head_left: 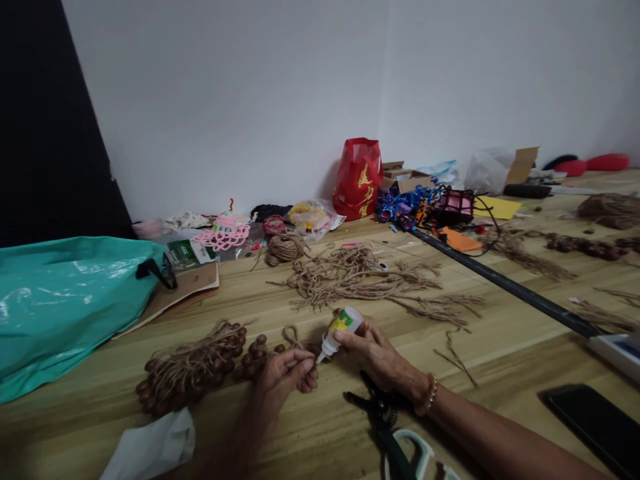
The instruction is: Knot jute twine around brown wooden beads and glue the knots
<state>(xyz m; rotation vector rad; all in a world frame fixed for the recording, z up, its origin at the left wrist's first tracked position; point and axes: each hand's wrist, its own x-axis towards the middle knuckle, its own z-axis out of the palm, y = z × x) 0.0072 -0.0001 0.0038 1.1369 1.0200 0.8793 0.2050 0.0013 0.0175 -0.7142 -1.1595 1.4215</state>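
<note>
My right hand [373, 347] grips a small glue bottle [345, 327], white with a green and yellow label. The bottle is tilted with its nozzle pointing down and left, close to my left fingertips. My left hand [287, 373] is closed in a pinch on jute twine; the pinched part is mostly hidden by the fingers. Just behind it, a loop of twine [290, 335] rises beside a string of brown beads [255, 357]. Left of that lies a larger bundle of brown beads with twine [193, 367]. Black-handled pliers [383, 407] rest below my right wrist.
Loose jute cords [350, 280] spread behind my hands, near a twine ball [286, 248]. A teal plastic bag [75, 300] lies left, a red bag [357, 180] stands by the wall. White-handled scissors [423, 447], a phone [595, 427] and a white tissue [155, 443] lie nearer me.
</note>
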